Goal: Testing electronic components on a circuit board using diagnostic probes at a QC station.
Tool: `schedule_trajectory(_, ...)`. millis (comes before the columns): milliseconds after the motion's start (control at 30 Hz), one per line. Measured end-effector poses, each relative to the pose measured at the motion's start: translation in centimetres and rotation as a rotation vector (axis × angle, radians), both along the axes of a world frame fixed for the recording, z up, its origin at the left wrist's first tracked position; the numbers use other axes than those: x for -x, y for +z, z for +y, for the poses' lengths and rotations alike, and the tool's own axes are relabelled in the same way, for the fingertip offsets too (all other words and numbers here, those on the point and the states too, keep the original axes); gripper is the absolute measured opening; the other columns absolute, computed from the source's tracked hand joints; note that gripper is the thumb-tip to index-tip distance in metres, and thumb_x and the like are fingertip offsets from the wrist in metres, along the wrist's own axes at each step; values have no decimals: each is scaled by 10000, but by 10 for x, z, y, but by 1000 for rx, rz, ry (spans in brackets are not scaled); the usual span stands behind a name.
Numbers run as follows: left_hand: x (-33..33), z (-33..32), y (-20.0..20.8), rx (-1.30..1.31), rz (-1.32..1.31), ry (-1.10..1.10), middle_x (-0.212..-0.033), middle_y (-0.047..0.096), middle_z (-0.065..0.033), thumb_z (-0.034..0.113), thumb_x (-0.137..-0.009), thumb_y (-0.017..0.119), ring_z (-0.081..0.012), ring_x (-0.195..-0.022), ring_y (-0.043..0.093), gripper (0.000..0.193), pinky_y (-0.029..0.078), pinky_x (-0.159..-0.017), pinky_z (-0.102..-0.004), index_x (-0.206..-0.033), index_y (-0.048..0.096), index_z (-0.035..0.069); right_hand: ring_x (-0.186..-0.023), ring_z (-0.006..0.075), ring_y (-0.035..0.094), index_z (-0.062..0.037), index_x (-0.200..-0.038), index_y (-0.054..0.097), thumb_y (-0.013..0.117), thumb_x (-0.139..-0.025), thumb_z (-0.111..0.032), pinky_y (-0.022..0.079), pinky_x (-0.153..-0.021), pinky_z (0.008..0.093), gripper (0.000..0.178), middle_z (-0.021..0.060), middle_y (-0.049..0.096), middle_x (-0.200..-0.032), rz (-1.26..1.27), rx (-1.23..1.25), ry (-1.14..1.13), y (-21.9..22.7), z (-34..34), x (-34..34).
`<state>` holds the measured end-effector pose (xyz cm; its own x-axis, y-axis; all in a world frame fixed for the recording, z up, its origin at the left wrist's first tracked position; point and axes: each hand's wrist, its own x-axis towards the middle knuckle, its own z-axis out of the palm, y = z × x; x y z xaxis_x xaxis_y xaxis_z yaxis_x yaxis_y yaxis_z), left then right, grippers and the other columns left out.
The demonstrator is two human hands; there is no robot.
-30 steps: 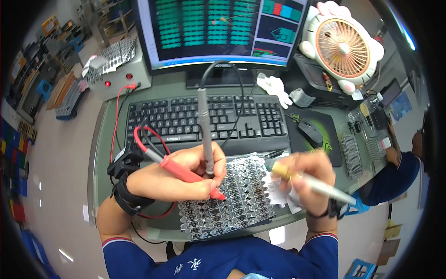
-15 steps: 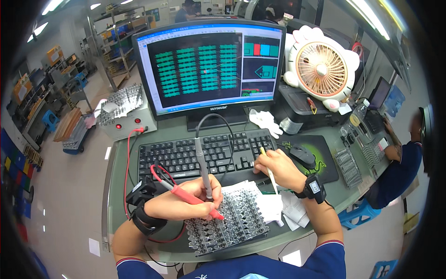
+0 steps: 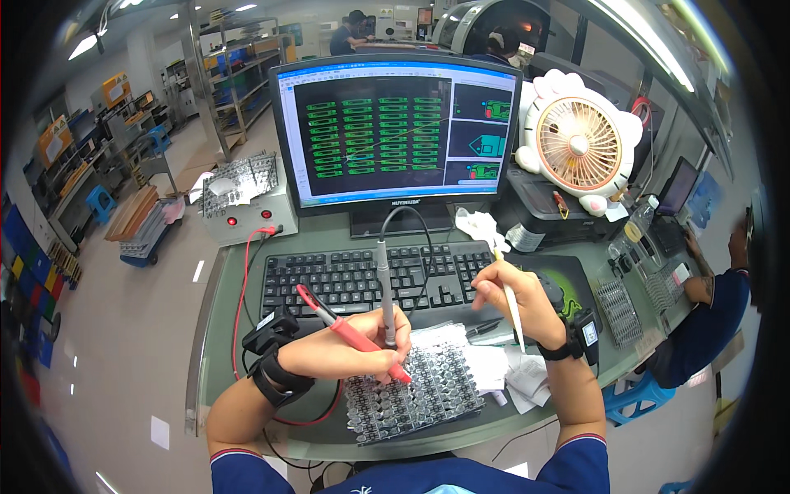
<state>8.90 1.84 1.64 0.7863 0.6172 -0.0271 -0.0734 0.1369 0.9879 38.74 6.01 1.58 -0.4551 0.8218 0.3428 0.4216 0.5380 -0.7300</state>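
In my left hand (image 3: 370, 346) are two test probes, gripped together: a red one (image 3: 354, 336) slanting down to the right, and a grey one (image 3: 384, 280) standing nearly upright. The red tip is over a panel of small printed circuit boards (image 3: 420, 387), silvery and black, lying tilted at the desk's front. Whether either tip touches it, I cannot tell. My right hand (image 3: 527, 306), fingers curled, has a thin cream-coloured stick (image 3: 514, 309) between them, above the panel's right side. Behind both hands, a monitor (image 3: 374, 132) displays rows of green board outlines.
A black keyboard (image 3: 329, 276) lies beyond my left hand. The mouse (image 3: 550, 288) is behind my right hand, with papers (image 3: 527, 375) below it. A grey box (image 3: 247, 218) carries more panels at left; a white fan (image 3: 578, 140) stands at right. A co-worker (image 3: 712, 313) sits far right.
My right hand has lifted off the keyboard's right end, its stick still held. On the monitor the outlines turned from filled teal to green with dark interiors. The view has shifted slightly.
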Motion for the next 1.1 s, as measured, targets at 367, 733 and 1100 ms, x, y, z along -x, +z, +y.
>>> schedule_trajectory(367, 25, 3, 18, -118, -22, 204, -878, 572, -9, 142, -934, 595, -72, -793, 541, 94, 450, -618, -205, -925, 536, 70, -876, 193, 695, -13, -1022, 575, 473, -1035, -192, 533, -760, 309, 206, 104, 720, -948, -25, 125, 259, -18, 35, 27)
schedule_trajectory(733, 92, 15, -27, -264, 457, 383, -1117, 656, -137, 272, -958, 435, -205, -1050, 572, 356, 426, -944, -333, -823, 635, 10, -859, 162, 670, 16, -1018, 593, 495, -1030, -164, 542, -793, 300, 205, 112, 718, -939, 109, 173, 171, -27, 30, 1)
schedule_trajectory(1100, 76, 5, 17, -279, 93, 420, -861, 639, -125, 223, -973, 414, -213, -893, 603, 383, 448, -875, -342, -698, 573, 8, -849, 129, 650, 4, -1013, 597, 547, -1006, -159, 528, -793, 280, 171, 96, 719, -924, 214, 187, 150, 1, 7, -8)
